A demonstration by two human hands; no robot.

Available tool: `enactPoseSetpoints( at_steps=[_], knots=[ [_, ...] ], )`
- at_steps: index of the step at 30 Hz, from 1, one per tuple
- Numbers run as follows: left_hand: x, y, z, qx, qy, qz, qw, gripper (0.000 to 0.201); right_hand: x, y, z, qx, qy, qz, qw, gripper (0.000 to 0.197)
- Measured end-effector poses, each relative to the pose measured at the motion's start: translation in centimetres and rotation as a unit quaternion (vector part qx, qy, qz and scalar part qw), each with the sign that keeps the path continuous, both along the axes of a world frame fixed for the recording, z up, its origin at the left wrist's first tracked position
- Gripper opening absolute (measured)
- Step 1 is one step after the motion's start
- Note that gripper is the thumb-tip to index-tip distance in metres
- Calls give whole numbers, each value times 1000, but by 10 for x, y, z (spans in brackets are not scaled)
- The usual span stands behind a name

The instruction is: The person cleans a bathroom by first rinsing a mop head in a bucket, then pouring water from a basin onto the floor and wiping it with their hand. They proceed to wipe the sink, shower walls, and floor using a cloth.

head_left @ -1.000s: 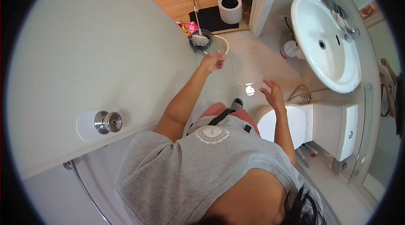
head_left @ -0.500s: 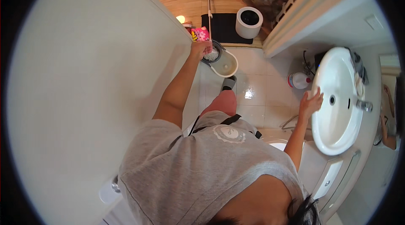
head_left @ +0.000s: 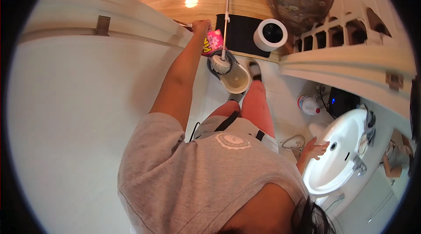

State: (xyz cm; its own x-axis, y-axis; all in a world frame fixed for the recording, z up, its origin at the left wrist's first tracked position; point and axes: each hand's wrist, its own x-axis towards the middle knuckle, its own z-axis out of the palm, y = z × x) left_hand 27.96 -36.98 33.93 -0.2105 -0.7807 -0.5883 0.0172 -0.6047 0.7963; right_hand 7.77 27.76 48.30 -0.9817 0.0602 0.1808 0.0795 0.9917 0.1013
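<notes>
My left hand (head_left: 201, 26) reaches far forward to the door edge, its fingers curled. A brown-and-white thin object (head_left: 183, 24) runs up to it; what the fingers hold is hidden. Just below that hand sits a pink flowered package (head_left: 213, 43). Beside the package is a grey-and-white mop bucket (head_left: 237, 85), where a mop (head_left: 220, 64) rests with its head in the round spinner and its pole pointing away. My right hand (head_left: 315, 148) is at the near rim of the white sink (head_left: 324, 177), fingers spread and holding nothing.
A white cylindrical bin (head_left: 270, 35) stands on a black mat (head_left: 241, 34) past the doorway. A flowered bag (head_left: 298, 3) lies beyond it. A white bottle with a red cap (head_left: 308, 105) is on the tiles near the sink. The door frame (head_left: 342, 74) lies right, the white door (head_left: 87, 102) left.
My left hand has left the mop pole and moved forward and left, past the pink package. The mop now stands unheld in the bucket. My right hand has slid nearer along the sink rim.
</notes>
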Motion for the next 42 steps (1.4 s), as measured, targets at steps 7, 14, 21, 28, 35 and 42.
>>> enactPoseSetpoints(
  at_steps=[7,14,21,28,35,42],
  knots=[
    [-58,-62,-9,8,-53,161,985,12,-47,16,-68,247,134,-101,955,92],
    [46,-228,-44,-121,-553,-42,823,13,-91,-40,-54,245,-18,-23,969,95],
    [192,-337,33,-242,-790,-199,527,25,-133,-87,-33,28,-310,-88,946,95],
    [268,-387,56,-202,-792,-311,485,25,-109,-69,41,-187,-378,-294,858,100],
    [296,-366,65,-105,-726,-564,379,31,-94,-56,53,-53,-312,-361,877,106],
    [219,-405,37,-9,-899,-141,415,44,-76,-63,61,13,-250,-262,932,78]
  ],
)
